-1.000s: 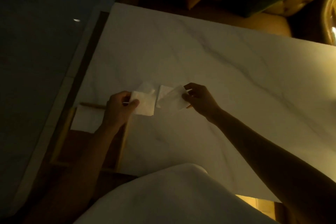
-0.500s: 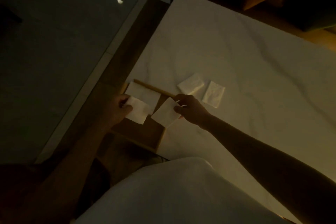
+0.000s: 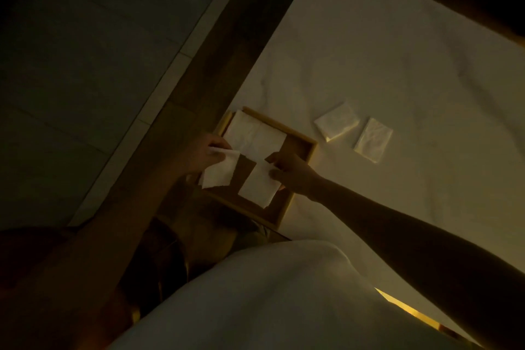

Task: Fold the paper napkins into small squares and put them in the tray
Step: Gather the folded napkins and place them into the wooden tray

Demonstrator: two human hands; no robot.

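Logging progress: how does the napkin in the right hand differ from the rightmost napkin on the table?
The right-hand napkin is pinched by the right hand; the rightmost napkin lies untouched. The right-hand napkin is over the wooden tray; the rightmost napkin sits on the white table, outside it. Both are white, folded small.

Tray [image 3: 312, 142]: light wood, matt. Folded napkins [image 3: 337, 121]: soft white paper, faintly crinkled. Worktop [image 3: 397, 65]: smooth pale marble-look surface with faint veining. Floor [image 3: 85, 79]: glossy tile.

No readable text or labels.
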